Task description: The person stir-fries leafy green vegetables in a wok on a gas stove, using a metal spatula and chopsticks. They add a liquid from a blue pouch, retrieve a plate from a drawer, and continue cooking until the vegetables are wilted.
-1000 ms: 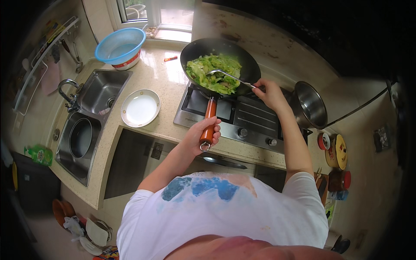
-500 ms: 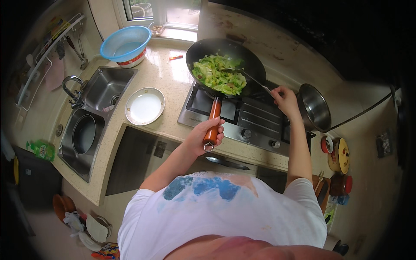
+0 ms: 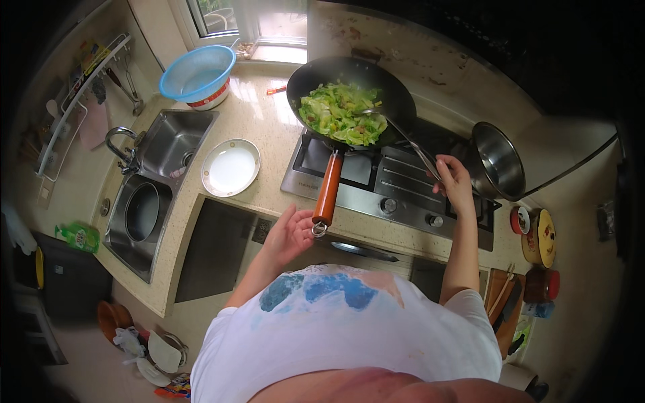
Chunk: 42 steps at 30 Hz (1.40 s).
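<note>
Beside the released left hand [image 3: 290, 233], now open, the wok's orange handle [image 3: 328, 189] stands free; wok [image 3: 349, 101] rests on the hob. Right hand [image 3: 453, 183] stays clamped on the spatula [image 3: 402, 134], stirring greens [image 3: 339, 114] unsupported.

Home kitchen, gas hob [image 3: 396, 185], double steel sink [image 3: 158, 178], stone counter [image 3: 269, 121], window [image 3: 245, 17]

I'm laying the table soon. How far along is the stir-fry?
Done: chopped greens are in the black wok on the stove. In hand: the right hand holds a spatula in the greens; the left hand is open beside the orange wok handle. Left: the white plate holds no food yet.
</note>
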Available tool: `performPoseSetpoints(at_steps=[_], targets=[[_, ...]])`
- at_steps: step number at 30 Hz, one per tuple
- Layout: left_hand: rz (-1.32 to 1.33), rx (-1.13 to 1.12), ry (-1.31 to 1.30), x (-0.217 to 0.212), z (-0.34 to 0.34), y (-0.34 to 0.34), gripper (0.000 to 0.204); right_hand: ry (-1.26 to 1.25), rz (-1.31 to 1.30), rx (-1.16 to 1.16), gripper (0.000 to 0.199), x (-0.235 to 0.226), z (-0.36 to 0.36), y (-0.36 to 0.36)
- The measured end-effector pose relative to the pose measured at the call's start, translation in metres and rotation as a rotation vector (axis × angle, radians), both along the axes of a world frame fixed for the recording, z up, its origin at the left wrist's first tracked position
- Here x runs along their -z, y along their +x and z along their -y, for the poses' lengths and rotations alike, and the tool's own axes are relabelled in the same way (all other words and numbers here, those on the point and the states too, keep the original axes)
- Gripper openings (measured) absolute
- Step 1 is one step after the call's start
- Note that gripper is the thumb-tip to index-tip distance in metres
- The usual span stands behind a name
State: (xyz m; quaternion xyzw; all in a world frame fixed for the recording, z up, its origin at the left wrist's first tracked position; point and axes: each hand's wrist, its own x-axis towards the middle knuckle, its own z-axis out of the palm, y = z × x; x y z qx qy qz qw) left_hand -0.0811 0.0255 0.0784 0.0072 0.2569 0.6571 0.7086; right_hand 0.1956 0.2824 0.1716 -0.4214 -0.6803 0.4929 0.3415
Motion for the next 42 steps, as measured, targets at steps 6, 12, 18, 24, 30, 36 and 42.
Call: performPoseSetpoints(at_steps=[6, 12, 18, 24, 30, 36, 42], targets=[[0.094, -0.141, -0.027, 0.041, 0.048, -0.012, 0.038, -0.122, -0.062, 0.037, 0.028, 0.044, 0.032, 0.046], [0.057, -0.236, -0.113, 0.047, 0.051, 0.001, 0.032, -0.383, 0.173, -0.379, 0.02, 0.121, 0.082, 0.048], [-0.01, -0.234, -0.089, 0.035, 0.031, 0.015, 0.03, -0.385, 0.39, -0.636, 0.025, 0.145, 0.109, 0.022], [0.009, -0.346, -0.19, 0.037, 0.047, 0.02, 0.03, -0.425, 0.414, -0.639, 0.025, 0.131, 0.12, 0.006], [0.05, -0.523, -0.194, 0.048, 0.088, 0.016, 0.032, -0.421, 0.486, -0.745, 0.021, 0.107, 0.141, -0.041], [0.089, -0.704, -0.229, 0.057, 0.134, 0.01, 0.031, -0.282, 0.387, -0.997, 0.014, 0.057, 0.178, -0.11], [0.126, -0.828, -0.227, 0.061, 0.17, 0.003, 0.029, -0.533, -0.201, -1.412, 0.023, -0.011, 0.204, -0.169]])
